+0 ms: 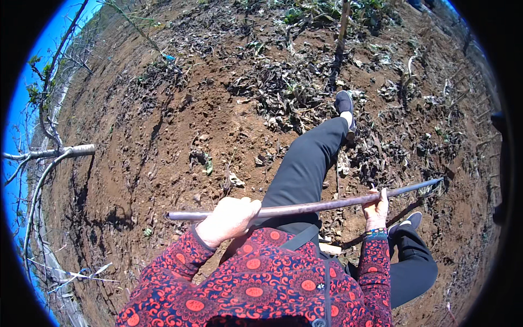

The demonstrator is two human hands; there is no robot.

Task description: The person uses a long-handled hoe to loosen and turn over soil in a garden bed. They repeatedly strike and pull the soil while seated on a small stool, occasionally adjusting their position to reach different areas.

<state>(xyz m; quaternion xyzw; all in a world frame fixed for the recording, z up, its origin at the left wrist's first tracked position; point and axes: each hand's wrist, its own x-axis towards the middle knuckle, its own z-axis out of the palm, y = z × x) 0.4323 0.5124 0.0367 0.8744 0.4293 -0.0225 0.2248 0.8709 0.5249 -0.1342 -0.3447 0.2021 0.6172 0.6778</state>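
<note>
A long pole-like tool handle (306,209) runs across in front of my body, its near end sticking out past my left hand. My left hand (229,218) is closed around it close to that end. Farther along toward the right, my right hand (375,209) grips the same handle from below. The far end reaches the soil at the right, where a small dark shape (448,173), possibly a hoe blade, is too indistinct to name surely. My legs are spread wide, with one dark shoe (344,103) forward among dry leaves and the other (410,221) at the right.
Brown, cloddy soil (122,171) slopes around me, strewn with withered leaves (286,90). A wooden stake (343,24) stands ahead. At the left, a pale cut branch (77,151) with bare twigs juts inward. Tied plastic strips (77,274) hang at lower left.
</note>
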